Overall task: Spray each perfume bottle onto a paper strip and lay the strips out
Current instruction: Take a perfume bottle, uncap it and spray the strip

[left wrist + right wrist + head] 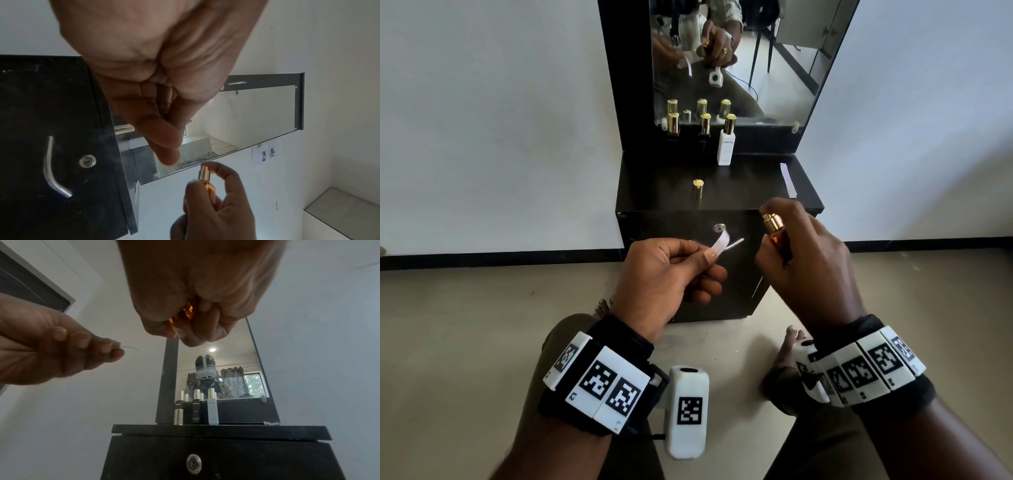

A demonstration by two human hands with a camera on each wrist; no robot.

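My left hand point(671, 270) pinches a curled white paper strip point(481, 244) between thumb and forefinger, in front of the cabinet door. My right hand point(804, 260) grips an amber perfume bottle point(779, 236) with a gold spray head point(772, 221) pointed left at the strip, the forefinger resting on top of the head. In the left wrist view the bottle point(208, 186) stands just below my left fingertips point(168, 155). Its gold cap point(698, 191) stands on the black cabinet top point(654, 192). One white strip point(788, 180) lies at the top's right edge.
Three capped bottles stand before the mirror point(739, 61): two black ones point(673, 132) point(704, 132) and a white one point(726, 145). The cabinet door carries a lock point(719, 226) and a metal handle point(736, 242). My legs and bare feet point(792, 346) rest on the beige floor.
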